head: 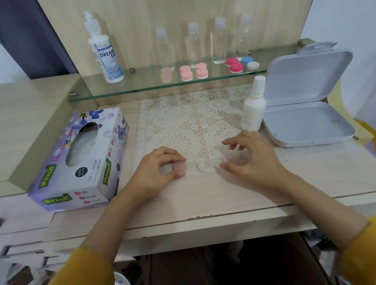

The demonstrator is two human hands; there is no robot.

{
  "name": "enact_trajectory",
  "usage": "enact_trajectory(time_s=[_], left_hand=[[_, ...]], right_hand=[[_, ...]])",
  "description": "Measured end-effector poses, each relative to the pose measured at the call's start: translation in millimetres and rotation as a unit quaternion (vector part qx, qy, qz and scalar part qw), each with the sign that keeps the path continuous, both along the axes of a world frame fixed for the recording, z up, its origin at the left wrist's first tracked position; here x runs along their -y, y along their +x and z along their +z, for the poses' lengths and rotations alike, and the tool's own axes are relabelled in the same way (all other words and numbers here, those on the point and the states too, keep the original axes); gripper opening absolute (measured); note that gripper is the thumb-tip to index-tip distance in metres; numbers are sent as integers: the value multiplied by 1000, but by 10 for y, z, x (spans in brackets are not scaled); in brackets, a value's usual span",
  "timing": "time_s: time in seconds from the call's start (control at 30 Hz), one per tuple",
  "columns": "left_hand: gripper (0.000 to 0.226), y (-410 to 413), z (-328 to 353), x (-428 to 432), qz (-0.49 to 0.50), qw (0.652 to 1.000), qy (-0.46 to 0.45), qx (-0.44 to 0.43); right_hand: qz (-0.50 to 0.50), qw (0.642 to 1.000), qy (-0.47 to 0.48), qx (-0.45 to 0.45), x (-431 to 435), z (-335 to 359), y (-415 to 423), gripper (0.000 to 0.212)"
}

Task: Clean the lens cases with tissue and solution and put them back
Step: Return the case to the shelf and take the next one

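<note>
The left hand (160, 169) pinches a pale pink lens-case cap (180, 168) in its fingers, low over the surface (210, 197) at the near edge of the lace mat (192, 119). Just beside it a clear lens case (207, 164) lies on the mat. The right hand (249, 157) is near this case with bent fingers, and I cannot tell if they hold something.

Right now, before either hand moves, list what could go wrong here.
1. The clear lens case nearly vanishes against the lace mat; the right hand beside it could knock it away.
2. The small white bottle stands upright just behind that hand; lifting the hand carelessly might tip it.
3. The left hand pinches a pale pink cap; if it slips, it may roll off the desk.
</note>
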State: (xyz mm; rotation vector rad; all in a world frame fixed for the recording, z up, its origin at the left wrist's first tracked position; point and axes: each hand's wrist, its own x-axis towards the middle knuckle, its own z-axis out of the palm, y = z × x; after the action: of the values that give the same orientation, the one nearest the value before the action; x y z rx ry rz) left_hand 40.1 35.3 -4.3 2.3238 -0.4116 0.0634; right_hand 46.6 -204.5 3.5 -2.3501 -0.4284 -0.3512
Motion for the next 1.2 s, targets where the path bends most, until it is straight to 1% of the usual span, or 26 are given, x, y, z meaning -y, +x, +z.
enact_trajectory(time_s=[0.13, 0.27, 0.37, 0.47, 0.77, 0.97, 1.07, 1.2], left_hand=[[23, -32, 35, 73, 43, 999, -14, 5], [24, -56, 77, 212, 61, 997, -48, 23], [26, -77, 104, 335, 61, 995, -64, 35], [28, -76, 120, 443, 45, 996, -49, 55], [31, -94, 124, 555, 42, 997, 9, 63], [33, -83, 143, 520, 3, 999, 39, 29], [39, -85, 163, 505, -16, 999, 44, -3], [41, -92, 149, 552, 42, 999, 26, 14]], right_hand=[[12, 999, -36, -13, -65, -34, -15, 50], [12, 999, -26, -17, -101, -48, -20, 42], [9, 1000, 0, -14, -106, -62, -15, 33], [14, 1000, 8, -17, -110, -61, -9, 28], [17, 1000, 13, -22, -107, -62, 2, 27], [20, 999, 24, -16, -99, -75, -3, 25], [24, 999, 25, -13, -96, -82, 0, 17], [25, 999, 27, -15, -91, -83, 5, 16]])
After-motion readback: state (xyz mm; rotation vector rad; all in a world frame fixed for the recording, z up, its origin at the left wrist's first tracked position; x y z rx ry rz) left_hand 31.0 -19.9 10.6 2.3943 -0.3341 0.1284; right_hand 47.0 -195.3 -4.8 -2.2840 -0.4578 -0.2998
